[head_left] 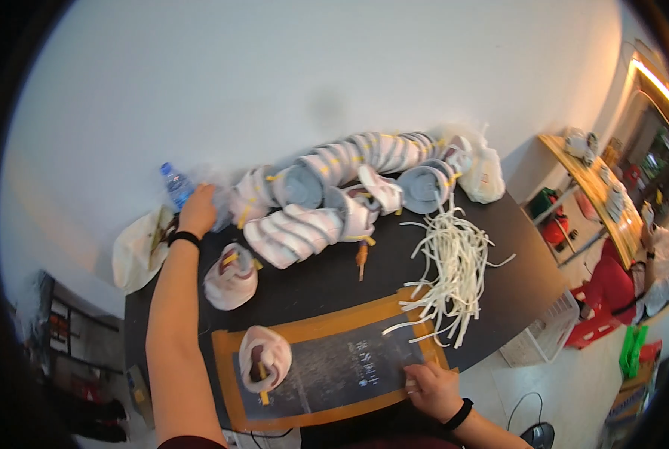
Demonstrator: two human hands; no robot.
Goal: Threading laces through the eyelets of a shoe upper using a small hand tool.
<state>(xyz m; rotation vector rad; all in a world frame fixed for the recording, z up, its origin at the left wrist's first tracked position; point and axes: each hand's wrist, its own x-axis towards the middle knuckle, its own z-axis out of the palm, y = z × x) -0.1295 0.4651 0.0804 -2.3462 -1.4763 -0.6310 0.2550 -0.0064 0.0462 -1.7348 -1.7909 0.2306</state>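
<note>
My left hand [197,212] reaches to the back left of the dark table, beside a clear plastic bag [222,206] and a water bottle with a blue cap [176,184]. Its fingertips are hidden from me. Near the front right, my right hand [433,391] is closed, fingers curled over the taped edge of a dark work mat [334,374]; whatever is between them cannot be made out. On the mat's left lies a whitish, cup-shaped fabric piece [274,355] with dark red lining and yellow tape. A similar piece [231,278] sits behind it, below my left wrist.
Nested stacks of white and grey cup-shaped pieces [293,233] line the back. A bundle of white cords [454,277] hangs over the right side. A white bag [486,176] stands behind. Off right are a white crate [541,329] and a seated person [660,262].
</note>
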